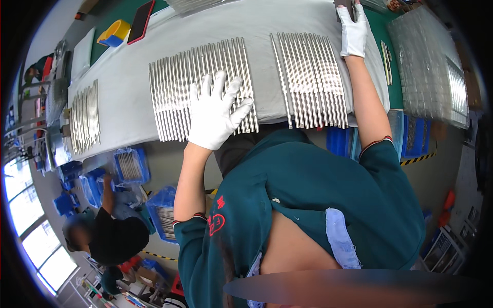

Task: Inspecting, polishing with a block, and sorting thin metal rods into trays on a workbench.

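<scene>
My left hand [214, 115], in a white glove, lies spread with its fingers apart over the near right part of a wide row of thin silvery metal rods [172, 87]. Past a strip of bare cloth, a narrower row of similar rods [310, 77] lies to the right, with one rod slightly apart at its left side. At the far right, my gloved right hand [354, 36] reaches to the table's back and has its fingers around a dark grey block-like thing [344, 4]. The upper frame edge cuts that thing off, so its kind is unclear.
A grey-white cloth [262, 97] covers the table. More rods [85, 118] lie at the left end, near a phone [141, 21] and a yellow-and-blue tape roll [114, 33]. Plastic-wrapped trays [426, 66] stand right. Blue bins [163, 205] and a co-worker [110, 233] are at lower left.
</scene>
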Motion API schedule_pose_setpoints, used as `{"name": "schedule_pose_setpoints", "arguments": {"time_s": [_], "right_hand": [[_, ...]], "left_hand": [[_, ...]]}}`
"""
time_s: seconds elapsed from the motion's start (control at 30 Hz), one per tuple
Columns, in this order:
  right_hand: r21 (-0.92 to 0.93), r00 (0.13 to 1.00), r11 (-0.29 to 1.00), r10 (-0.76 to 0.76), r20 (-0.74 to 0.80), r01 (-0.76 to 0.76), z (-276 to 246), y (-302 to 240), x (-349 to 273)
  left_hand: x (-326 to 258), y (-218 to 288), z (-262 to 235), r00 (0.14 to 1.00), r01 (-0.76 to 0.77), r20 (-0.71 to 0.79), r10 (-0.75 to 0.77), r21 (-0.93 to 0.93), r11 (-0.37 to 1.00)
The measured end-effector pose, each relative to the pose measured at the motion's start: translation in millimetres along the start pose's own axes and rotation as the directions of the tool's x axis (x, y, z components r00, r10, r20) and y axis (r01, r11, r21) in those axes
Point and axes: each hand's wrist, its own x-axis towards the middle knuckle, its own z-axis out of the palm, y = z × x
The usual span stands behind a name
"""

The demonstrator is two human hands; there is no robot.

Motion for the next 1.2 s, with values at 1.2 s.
{"name": "schedule_pose_setpoints", "arguments": {"time_s": [1.2], "right_hand": [[0.145,0.996,0.987,0.066,0.052,-0.073,-4.9,-15.1,-4.2]], "left_hand": [[-39.5,-76.0,0.2,0.997,0.029,0.053,-0.054,0.388,0.921]]}}
